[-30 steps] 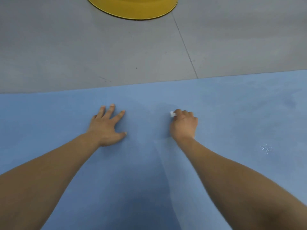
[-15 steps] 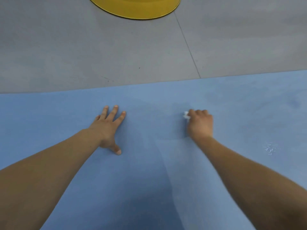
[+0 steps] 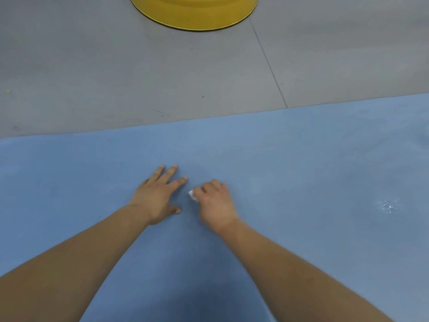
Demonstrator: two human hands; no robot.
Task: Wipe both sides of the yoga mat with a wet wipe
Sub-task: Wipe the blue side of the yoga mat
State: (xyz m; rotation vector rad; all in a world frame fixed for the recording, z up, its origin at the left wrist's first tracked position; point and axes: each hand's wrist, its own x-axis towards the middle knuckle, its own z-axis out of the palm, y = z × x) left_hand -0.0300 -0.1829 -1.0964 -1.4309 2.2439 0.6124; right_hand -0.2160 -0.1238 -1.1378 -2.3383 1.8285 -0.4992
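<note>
The right hand (image 3: 216,203) curls around a bunched wet wipe (image 3: 192,195), scrubbing the blue yoga mat (image 3: 301,173) beneath it; just beside it, the left hand (image 3: 157,194) lies flat with fingers spread, likely pinning the mat.

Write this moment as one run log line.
left hand flat on yoga mat | right hand grips wet wipe | wiping top side

The blue yoga mat (image 3: 301,163) is showing a matt, foam-like face with a scuffed whitish patch. The floor (image 3: 92,66) is looking like dull grey, smooth tile. The yellow tub (image 3: 192,12) is reading as smooth plastic, faintly glossy.
</note>
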